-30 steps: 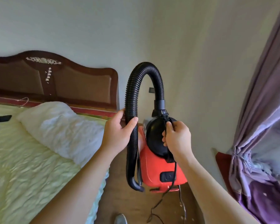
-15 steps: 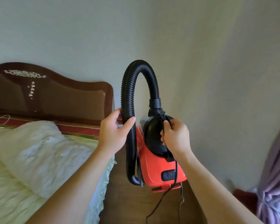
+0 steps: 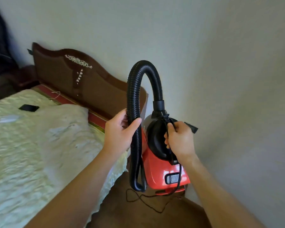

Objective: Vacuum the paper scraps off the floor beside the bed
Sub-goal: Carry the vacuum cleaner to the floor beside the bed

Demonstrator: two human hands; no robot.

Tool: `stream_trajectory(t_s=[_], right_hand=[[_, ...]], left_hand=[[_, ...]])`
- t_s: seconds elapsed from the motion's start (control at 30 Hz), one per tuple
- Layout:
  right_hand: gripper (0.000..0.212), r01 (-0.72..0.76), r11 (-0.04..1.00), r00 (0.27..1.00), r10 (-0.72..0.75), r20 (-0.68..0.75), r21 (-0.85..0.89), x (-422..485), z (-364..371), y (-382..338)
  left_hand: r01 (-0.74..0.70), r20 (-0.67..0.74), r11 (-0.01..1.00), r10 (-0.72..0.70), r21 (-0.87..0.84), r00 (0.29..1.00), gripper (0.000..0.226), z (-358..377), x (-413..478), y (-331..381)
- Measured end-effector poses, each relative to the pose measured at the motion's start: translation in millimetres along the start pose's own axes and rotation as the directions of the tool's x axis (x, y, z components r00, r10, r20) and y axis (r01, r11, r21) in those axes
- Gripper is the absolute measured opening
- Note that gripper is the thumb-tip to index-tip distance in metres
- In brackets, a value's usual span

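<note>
Vacuum [image 3: 164,163]: red canister body with a black top, held in the air at about 5 o'clock of the view centre, above the floor [image 3: 138,211] between the bed [image 3: 39,145] and the wall [image 3: 220,79].
Left hand [image 3: 120,130]: wrapped around the black ribbed hose [image 3: 135,99] partway down its left run, thumb across the front.
Right hand [image 3: 179,140]: clenched on the black carry handle together with the power cord [image 3: 179,175], which hangs to the floor in loose loops.
Change: over the last second the view has swung left and tilted; the curtain at 3 o'clock has gone and more of the headboard [image 3: 89,83] and bed shows. Both grips are unchanged.
Meaning: judged as carrying and repositioning only; no scraps are in view and suction has not started.
Long axis: body runs roughly upright, leaning slightly, its switch end at 6 o'clock.
Pointing: hose arches up to 12 o'clock and back down; its free end points down at 6 o'clock beside the body.
</note>
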State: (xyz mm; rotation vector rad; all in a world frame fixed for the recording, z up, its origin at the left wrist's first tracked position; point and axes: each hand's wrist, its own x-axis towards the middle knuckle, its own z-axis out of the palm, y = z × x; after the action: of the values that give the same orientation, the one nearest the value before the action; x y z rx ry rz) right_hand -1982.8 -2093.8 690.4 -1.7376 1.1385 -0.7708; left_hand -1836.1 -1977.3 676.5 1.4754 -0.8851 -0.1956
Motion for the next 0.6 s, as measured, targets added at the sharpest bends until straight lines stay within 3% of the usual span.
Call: stream_trajectory(t_s=[0.17,0.23,0.33,0.6], right_hand=[[0.023,0.053,0.998,0.988,-0.050,0.143,-0.023,46,26,-3],[0.022,0.086,0.995,0.974,-0.074,0.212,-0.050,60,41,-6],[0.021,0.136,0.988,0.951,-0.110,0.290,-0.071,78,69,-10],[0.020,0.183,0.980,0.884,-0.127,0.449,-0.082,129,131,-13]], left_hand=[[0.104,-0.120,0.991,-0.093,0.088,0.988,0.004,-5,12,-8],[0.147,-0.197,0.985,-0.128,0.088,0.972,0.013,-10,18,-13],[0.184,-0.318,0.975,-0.137,0.125,0.938,0.025,-21,31,-29],[0.235,-0.463,0.958,-0.135,0.164,0.876,0.018,-41,67,-72]])
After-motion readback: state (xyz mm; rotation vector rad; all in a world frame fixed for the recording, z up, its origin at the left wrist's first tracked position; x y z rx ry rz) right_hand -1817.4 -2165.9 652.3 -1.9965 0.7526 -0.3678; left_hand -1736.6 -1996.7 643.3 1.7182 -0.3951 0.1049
